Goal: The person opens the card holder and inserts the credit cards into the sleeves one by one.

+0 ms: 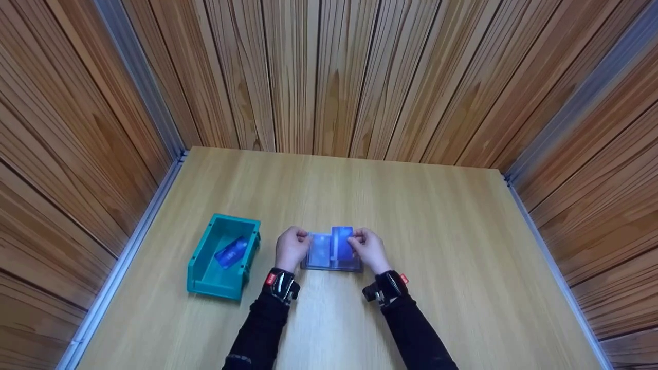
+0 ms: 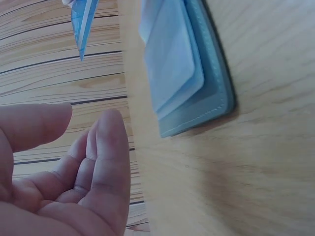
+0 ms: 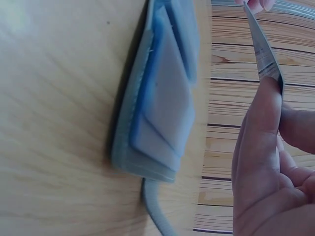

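Observation:
An open card holder [image 1: 320,247] with milky plastic sleeves [image 2: 172,54] and a stitched edge lies on the table between both hands. Above its right half, my right hand [image 1: 369,249] pinches a thin blue card [image 1: 343,243] between thumb and fingers. In the right wrist view the card [image 3: 266,54] appears almost edge-on. My left hand [image 1: 293,247] is by the holder's left side. Its thumb [image 2: 34,125] and index finger stand apart with nothing between them in the left wrist view. A strap [image 3: 155,209] extends from the holder.
On the left of the table [image 1: 437,221] is a teal bin [image 1: 198,257] with a blue flat item [image 1: 231,252] in it. Wood-panelled walls [image 1: 334,77] enclose the back and both sides, with metal rails [image 1: 123,303] along the side edges.

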A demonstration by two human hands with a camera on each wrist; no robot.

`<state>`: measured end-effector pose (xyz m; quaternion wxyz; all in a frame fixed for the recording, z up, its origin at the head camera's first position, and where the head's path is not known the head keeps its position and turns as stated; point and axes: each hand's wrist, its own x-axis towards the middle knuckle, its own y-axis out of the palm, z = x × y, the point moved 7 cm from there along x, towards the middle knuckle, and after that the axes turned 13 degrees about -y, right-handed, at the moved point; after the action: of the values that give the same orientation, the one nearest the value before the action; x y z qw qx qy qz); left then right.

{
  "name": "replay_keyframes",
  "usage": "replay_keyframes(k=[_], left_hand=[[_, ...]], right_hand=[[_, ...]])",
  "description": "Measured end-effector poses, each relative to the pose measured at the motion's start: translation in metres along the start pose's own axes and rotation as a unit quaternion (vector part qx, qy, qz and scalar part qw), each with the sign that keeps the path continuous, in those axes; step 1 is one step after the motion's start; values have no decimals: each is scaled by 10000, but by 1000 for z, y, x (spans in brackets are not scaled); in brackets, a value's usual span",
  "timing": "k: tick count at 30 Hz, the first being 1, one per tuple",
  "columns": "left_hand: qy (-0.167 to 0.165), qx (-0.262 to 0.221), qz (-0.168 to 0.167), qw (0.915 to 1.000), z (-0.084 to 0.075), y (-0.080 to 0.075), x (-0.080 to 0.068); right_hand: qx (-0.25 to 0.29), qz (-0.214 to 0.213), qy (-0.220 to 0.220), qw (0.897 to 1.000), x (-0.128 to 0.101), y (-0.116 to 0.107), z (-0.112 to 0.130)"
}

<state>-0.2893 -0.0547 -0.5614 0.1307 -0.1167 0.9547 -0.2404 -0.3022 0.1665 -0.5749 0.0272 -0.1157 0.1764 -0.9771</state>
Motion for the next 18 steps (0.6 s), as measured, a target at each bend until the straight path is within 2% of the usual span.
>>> replay_keyframes(k=[10,15,18], left_hand=[[-176,539,-59,9984,6,4,4],[-512,919,213,9942,12,10,5],[-506,1166,312,9914,13,12,5]], right_hand=[[-330,-7,311,9990,-3,-2,-7],[-436,21,410,9982,-4,-2,-12],[-531,71,465,9975,-4,-1,-14]])
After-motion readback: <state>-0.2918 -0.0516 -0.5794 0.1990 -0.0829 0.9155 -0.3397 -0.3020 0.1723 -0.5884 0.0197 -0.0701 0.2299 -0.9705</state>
